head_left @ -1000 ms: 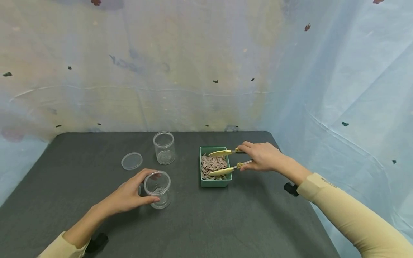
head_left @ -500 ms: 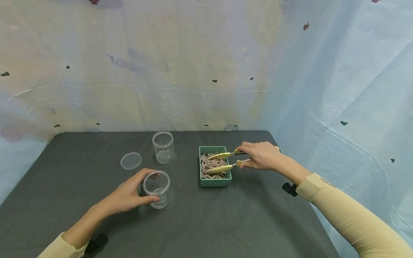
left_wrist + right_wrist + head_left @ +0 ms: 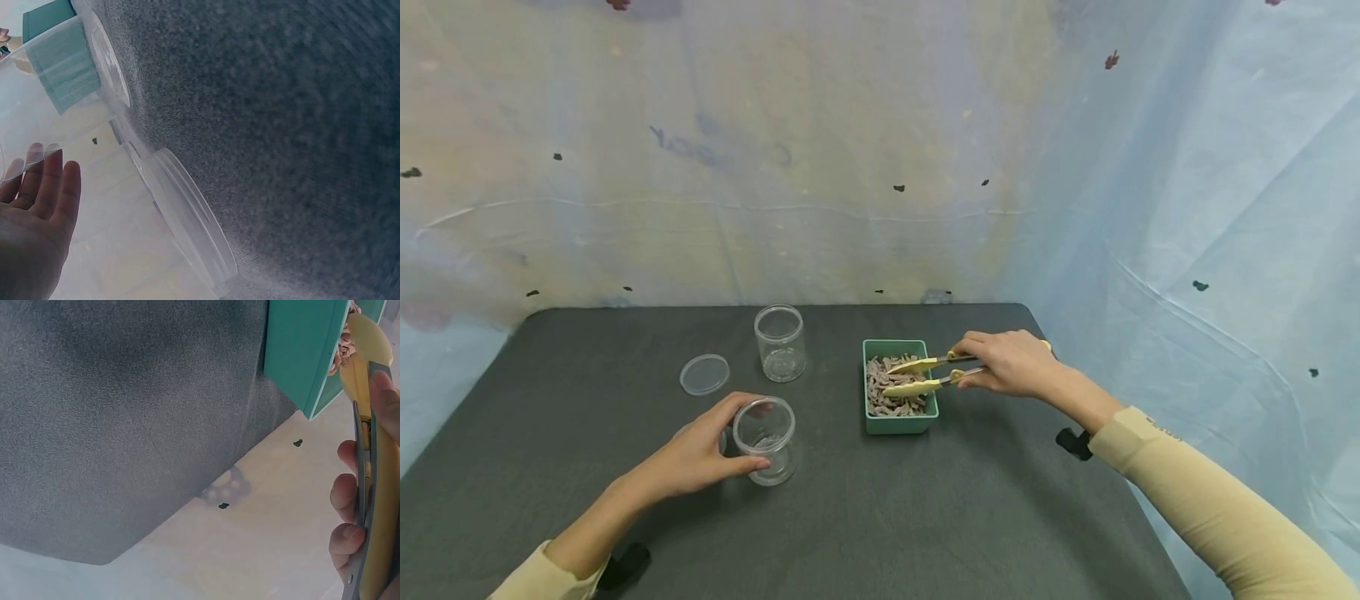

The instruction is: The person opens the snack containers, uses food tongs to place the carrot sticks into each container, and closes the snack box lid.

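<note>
My left hand (image 3: 707, 454) holds a clear plastic jar (image 3: 777, 462), thumb at the near side and fingers round the far side. The jar stands upright without its lid, and nothing shows inside it. In the left wrist view the fingers (image 3: 50, 187) show beside its transparent wall. My right hand (image 3: 1011, 364) grips yellow-tipped metal tongs (image 3: 916, 388). Their tips lie in a green rectangular container (image 3: 901, 426), among greyish-brown strips (image 3: 891, 407) that look like sliced meat. A narrow gap remains between the two tips. In the right wrist view the fingers (image 3: 345, 490) wrap the tongs' handles.
A second clear jar (image 3: 784, 350), also uncovered, stands behind the held one. To its left a round translucent lid (image 3: 704, 375) lies flat. Another lid-like clear disc (image 3: 187, 212) shows in the left wrist view. A plastic sheet (image 3: 850, 167) hangs behind the dark table (image 3: 880, 533).
The tongs' tips have come closer together over the strips, the lower one moving up toward the other. My left hand and the jar have stayed in place.
</note>
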Demonstrator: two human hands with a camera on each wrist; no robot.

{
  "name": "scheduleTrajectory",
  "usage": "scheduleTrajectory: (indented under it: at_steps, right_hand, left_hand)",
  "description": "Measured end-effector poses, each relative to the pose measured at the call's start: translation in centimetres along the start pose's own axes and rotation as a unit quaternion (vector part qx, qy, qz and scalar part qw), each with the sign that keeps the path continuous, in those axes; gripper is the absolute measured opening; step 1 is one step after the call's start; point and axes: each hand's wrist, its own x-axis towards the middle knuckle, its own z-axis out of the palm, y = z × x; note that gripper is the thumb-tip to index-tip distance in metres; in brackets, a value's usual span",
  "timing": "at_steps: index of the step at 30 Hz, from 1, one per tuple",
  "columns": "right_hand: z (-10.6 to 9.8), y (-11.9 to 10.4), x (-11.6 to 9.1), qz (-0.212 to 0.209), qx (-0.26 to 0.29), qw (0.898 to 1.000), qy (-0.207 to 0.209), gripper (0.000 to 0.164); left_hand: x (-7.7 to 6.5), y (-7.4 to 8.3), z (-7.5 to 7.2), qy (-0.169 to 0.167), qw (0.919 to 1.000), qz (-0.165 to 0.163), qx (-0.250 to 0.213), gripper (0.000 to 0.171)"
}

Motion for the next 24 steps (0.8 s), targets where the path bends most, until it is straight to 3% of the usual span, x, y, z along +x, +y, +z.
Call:
scheduleTrajectory:
  at_steps: [24]
  right_hand:
    - [0.8, 0.1, -1.5, 0.029, 0.034, 0.998, 0.039, 0.045]
  left_hand:
    - [0.1, 0.1, -0.1, 0.002, 1.0, 0.006, -0.008, 0.075]
